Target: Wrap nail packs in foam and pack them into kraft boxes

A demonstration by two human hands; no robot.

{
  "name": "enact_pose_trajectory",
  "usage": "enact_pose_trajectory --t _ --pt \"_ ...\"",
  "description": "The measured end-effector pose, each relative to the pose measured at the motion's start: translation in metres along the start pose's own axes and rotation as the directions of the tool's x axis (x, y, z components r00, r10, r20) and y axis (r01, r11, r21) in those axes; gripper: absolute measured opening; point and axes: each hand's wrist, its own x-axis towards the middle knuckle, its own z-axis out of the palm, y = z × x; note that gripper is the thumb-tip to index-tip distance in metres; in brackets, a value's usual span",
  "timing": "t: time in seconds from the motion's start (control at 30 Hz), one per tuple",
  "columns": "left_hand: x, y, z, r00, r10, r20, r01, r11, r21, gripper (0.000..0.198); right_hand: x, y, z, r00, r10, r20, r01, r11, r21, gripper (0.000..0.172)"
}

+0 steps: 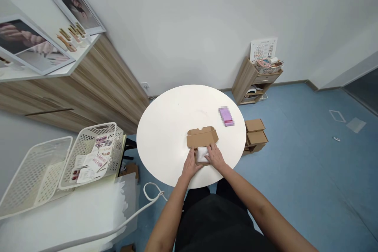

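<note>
Soft white packet (202, 154) lies at the near end of one open kraft mailer box (202, 138), partly hidden between the hands. Left hand (189, 166) and right hand (215, 156) rest against its two sides, fingers half spread; how firmly either holds cannot be told. One pixelated pink carton (226, 117) lies nearby on the round white surface (165, 141). Two white plastic baskets (37, 175) stand off to the left.

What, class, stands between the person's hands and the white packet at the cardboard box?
Nothing visible does: the left hand and right hand both touch the white packet, and the cardboard box lies beyond it, not between.
</note>
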Motion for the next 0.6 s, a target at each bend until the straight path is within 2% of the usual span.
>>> enact_pose_trajectory --t 0.17,0.2,0.27,0.37,0.47,0.53,0.57,0.6 --pt "-0.001 0.000 -0.001 0.999 0.018 -0.027 -0.019 0.999 -0.031 0.108 0.004 0.004 0.002 0.990 0.128 -0.055 -0.131 0.990 -0.043 0.047" --pt "0.000 0.000 -0.002 0.999 0.022 -0.028 -0.023 0.999 -0.032 0.108 0.005 0.005 0.001 0.994 0.105 -0.037 -0.108 0.992 -0.059 0.045" --pt "0.000 0.001 -0.003 0.999 0.033 -0.025 -0.034 0.999 -0.025 0.107 0.008 0.006 0.002 0.999 -0.023 0.024 0.025 0.997 -0.074 0.037" --pt "0.001 0.003 -0.004 0.999 0.046 -0.024 -0.047 0.999 -0.010 0.105 0.010 0.006 0.006 0.971 -0.218 0.101 0.224 0.973 -0.052 0.033" --pt "0.001 0.004 -0.006 0.999 0.046 -0.023 -0.046 0.999 -0.001 0.104 0.012 0.006 0.006 0.952 -0.277 0.133 0.280 0.960 0.000 0.030" --pt "0.001 0.005 -0.006 0.999 0.044 -0.020 -0.044 0.999 0.002 0.101 0.015 0.010 0.003 0.962 -0.261 0.076 0.255 0.964 0.074 0.022" --pt "0.001 0.006 -0.006 0.999 0.045 -0.019 -0.045 0.999 -0.001 0.100 0.017 0.014 0.001 0.980 -0.197 0.002 0.195 0.973 0.125 0.020" --pt "0.000 0.006 -0.006 0.999 0.044 -0.021 -0.044 0.999 -0.007 0.100 0.020 0.019 -0.001 0.993 -0.080 -0.091 0.096 0.976 0.193 0.020"
